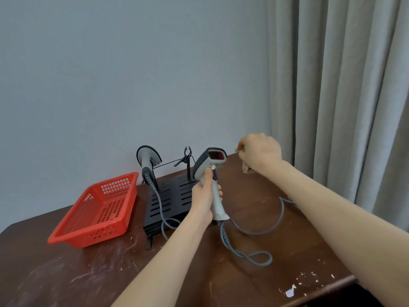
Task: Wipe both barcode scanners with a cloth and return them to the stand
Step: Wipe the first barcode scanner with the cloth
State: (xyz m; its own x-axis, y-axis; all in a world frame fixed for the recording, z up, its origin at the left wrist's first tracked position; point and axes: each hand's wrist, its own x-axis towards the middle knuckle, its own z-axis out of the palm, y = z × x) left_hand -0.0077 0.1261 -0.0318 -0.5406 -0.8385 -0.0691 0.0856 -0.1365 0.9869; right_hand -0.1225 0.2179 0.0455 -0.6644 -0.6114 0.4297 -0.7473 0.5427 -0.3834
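Note:
My left hand grips the handle of a grey barcode scanner, held upright above the table with its red window facing right. My right hand is closed around a small beige cloth, just right of the scanner's head and not touching it. A second grey scanner rests in the left holder of the black stand. The stand's right clip holder holds nothing. Grey cables trail from both scanners over the table.
A red plastic basket sits left of the stand on the scratched brown table. A grey wall is behind and a grey curtain hangs at the right. The table's front right edge is chipped.

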